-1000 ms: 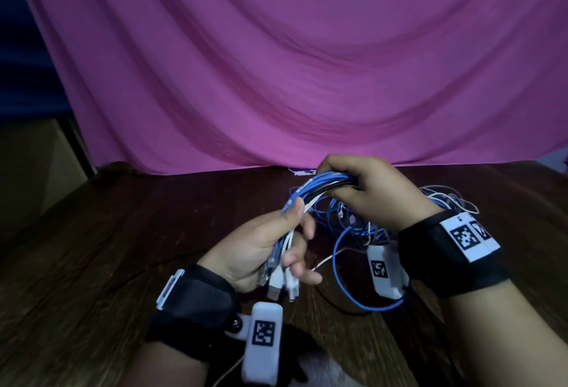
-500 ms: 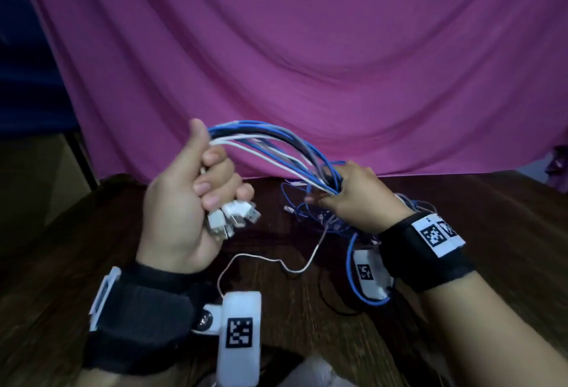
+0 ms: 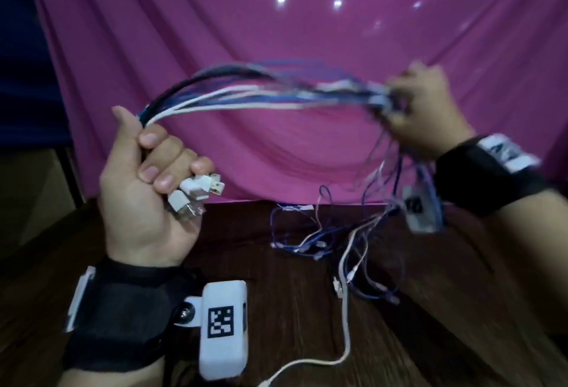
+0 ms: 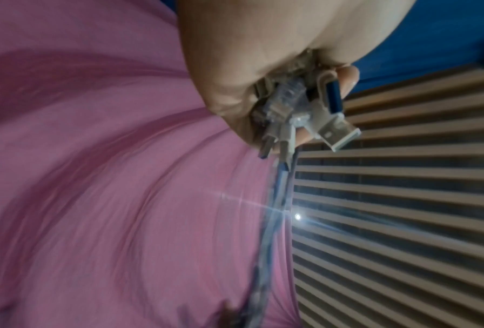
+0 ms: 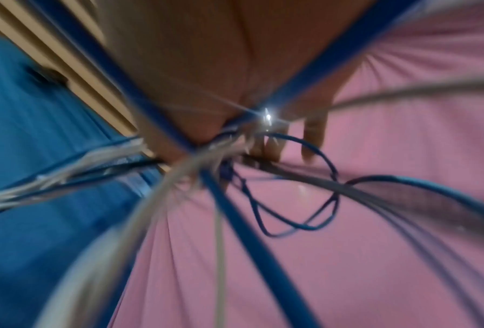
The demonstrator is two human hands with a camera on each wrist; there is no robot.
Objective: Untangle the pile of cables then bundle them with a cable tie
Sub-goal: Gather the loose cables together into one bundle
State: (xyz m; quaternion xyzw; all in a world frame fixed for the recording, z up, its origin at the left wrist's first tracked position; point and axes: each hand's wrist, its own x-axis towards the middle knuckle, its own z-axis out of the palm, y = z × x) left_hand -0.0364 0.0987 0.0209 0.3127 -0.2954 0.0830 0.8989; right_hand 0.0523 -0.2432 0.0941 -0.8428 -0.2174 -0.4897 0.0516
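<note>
A bunch of blue, white and dark cables [image 3: 252, 94] stretches in an arc between my two raised hands. My left hand [image 3: 150, 177] grips one end in a fist, with white USB plugs [image 3: 199, 193] sticking out below the little finger; the plugs [image 4: 313, 115] show close up in the left wrist view. My right hand [image 3: 421, 104], blurred, holds the bunch farther along at the upper right. From it loose cable ends [image 3: 347, 245] hang down and trail on the wooden table [image 3: 292, 310]. Blurred cables [image 5: 179, 168] cross the right wrist view under my fingers [image 5: 313, 135].
A pink cloth [image 3: 307, 33] hangs behind the table as a backdrop. One white cable [image 3: 345, 325] runs across the table toward the near edge. Black bands with white tagged boxes [image 3: 222, 325] sit on both wrists. A slatted panel [image 4: 403, 199] shows in the left wrist view.
Both hands have risen and moved apart. The right hand slid along the bunch up and to the right, drawing the cables out into a longer arc and lifting the tangle off the table.
</note>
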